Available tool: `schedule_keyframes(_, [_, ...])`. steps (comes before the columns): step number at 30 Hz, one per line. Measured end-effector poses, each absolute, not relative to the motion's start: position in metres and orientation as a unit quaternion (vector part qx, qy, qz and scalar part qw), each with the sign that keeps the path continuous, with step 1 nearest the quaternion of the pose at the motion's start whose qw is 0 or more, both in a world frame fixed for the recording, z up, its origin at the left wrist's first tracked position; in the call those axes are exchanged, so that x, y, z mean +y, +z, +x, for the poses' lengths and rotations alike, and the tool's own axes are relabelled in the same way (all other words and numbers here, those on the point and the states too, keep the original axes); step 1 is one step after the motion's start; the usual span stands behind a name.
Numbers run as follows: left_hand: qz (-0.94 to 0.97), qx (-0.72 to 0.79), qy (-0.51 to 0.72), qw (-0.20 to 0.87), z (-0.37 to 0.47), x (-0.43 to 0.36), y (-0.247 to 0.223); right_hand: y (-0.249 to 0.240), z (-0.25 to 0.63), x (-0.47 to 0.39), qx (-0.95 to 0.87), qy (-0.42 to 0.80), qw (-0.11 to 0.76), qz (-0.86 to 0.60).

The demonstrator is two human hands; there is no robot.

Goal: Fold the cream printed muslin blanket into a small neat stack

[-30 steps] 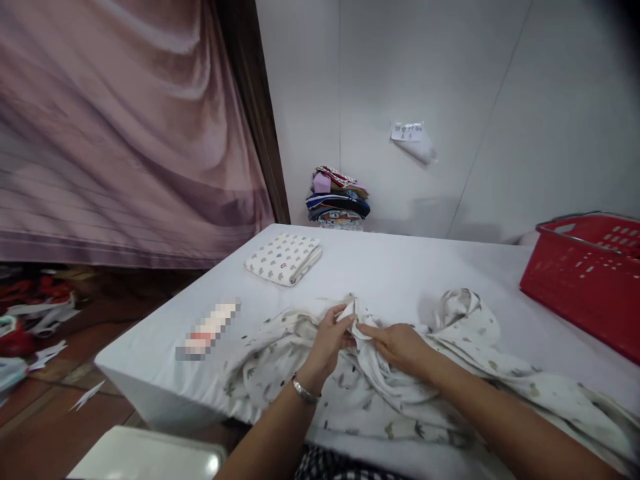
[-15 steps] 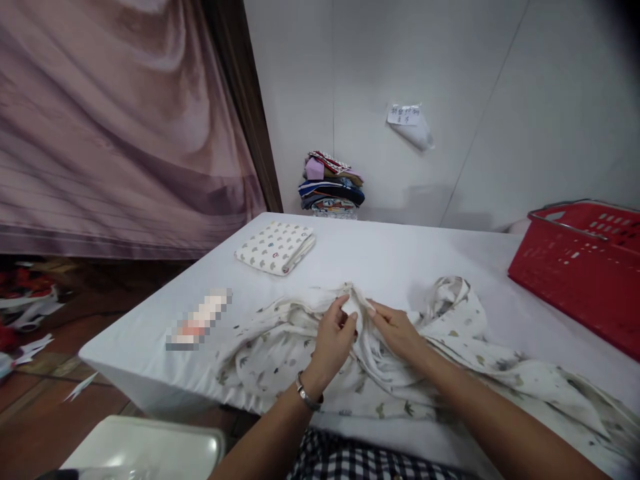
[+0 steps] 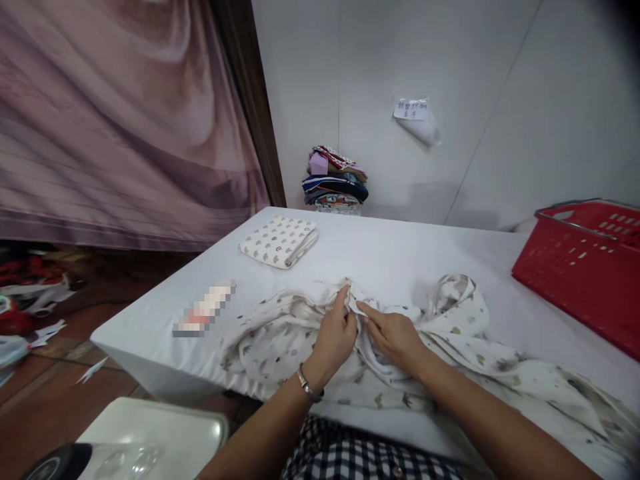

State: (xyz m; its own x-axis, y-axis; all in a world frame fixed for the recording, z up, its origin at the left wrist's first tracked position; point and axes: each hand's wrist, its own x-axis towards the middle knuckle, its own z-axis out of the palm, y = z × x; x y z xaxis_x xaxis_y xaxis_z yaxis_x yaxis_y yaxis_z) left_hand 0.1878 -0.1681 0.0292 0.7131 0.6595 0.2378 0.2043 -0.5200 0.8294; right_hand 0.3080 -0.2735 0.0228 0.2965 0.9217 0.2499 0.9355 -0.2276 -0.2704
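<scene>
A long white cloth (image 3: 280, 340) with small green and grey prints lies crumpled along the front of the white table. At its upper middle, my left hand (image 3: 339, 328) pinches a gathered edge, thumb and forefinger pointing away from me. Close beside it on the right, my right hand (image 3: 393, 333) has its fingers closed on the same bunched cloth. The two hands' fingertips are only a little apart. Toward the right, a loop of the cloth stands up from the table.
A folded patterned cloth (image 3: 279, 241) lies at the table's back left, with a blurred-out flat item (image 3: 206, 310) nearer. A red basket (image 3: 580, 267) stands at the right. Folded fabrics (image 3: 336, 180) are stacked by the wall. A white stool (image 3: 155, 427) is at the lower left.
My right hand's fingers have moved slightly down and left, nearer my left hand. My left thumb has closed in toward the forefinger. The whole view has shifted slightly.
</scene>
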Motion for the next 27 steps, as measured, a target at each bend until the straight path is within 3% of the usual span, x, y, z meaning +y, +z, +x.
schedule_keyframes(8, [0.843, 0.271, 0.255, 0.389, 0.187, -0.175, 0.033, 0.023, 0.308, -0.273, -0.589, -0.022, 0.161, -0.792])
schedule_keyframes(20, [0.689, 0.231, 0.224, 0.65, 0.193, -0.163, 0.023, 0.024, 0.306, -0.272, -0.612, 0.004, 0.089, -0.786])
schedule_keyframes(27, [0.747, 0.214, 0.196, 0.598, 0.192, -0.15, 0.028, 0.028, 0.307, -0.272, -0.622, 0.01, 0.11, -0.776])
